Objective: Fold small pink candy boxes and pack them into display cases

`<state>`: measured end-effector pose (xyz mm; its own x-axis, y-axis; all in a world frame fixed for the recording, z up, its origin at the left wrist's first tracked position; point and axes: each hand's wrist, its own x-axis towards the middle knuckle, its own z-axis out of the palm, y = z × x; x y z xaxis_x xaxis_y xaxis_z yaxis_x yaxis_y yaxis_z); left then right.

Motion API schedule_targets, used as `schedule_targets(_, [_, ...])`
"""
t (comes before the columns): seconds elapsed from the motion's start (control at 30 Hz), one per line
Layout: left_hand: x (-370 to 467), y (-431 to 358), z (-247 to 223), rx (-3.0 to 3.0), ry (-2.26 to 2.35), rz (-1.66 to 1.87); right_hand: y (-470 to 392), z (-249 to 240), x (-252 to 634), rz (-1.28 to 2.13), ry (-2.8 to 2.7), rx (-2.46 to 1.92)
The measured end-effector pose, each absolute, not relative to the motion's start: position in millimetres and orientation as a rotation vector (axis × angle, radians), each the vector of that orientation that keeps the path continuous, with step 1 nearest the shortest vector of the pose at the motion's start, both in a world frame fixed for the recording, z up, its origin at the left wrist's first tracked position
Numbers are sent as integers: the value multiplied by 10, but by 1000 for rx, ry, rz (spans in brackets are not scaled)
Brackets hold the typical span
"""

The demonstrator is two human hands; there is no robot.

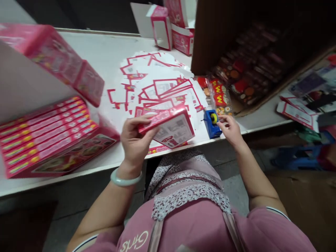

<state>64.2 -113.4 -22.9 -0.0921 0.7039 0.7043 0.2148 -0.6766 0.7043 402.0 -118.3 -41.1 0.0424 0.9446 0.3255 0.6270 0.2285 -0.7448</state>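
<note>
A flat pink box (174, 127) is tilted above the table's front edge, its greyish printed face toward me. My left hand (138, 140) grips it at its left end, thumb and fingers pinching the pink side. A blue tape dispenser (212, 129) with a yellow roll (214, 118) stands to the right of the box. The fingers of my right hand (231, 131) are pinched together at the dispenser's right side, near the roll. Any tape between those fingertips is too small to make out.
Flat white and pink cartons (168, 87) lie spread behind the box. Pink boxes (47, 136) are stacked at the left. A large brown carton (210, 38) holding blurred packets stands at the right, red packets (219, 92) at its edge. Upright pink boxes (162, 33) stand behind.
</note>
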Motion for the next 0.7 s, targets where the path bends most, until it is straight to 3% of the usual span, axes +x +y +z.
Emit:
schedule_targets(0.17, [845, -1106, -269, 1848, 1044, 1788, -1301, -818, 4431, 350, -1636, -1954])
schedule_targets(0.37, [834, -1105, -240, 1863, 1071, 1710, -1347, -1136, 4272, 642, -1225, -1648])
schedule_targets(0.47, [819, -1111, -222, 1882, 1074, 1673, -1432, -1245, 4237, 593, -1157, -1645])
schedule_targets(0.6, [840, -1079, -232, 1922, 1024, 1706, -1558, -1213, 4226, 473, -1192, -1770])
schedule_targets(0.7, [827, -1053, -257, 1991, 1014, 1744, -1640, -968, 4060, 657, -1241, -1741])
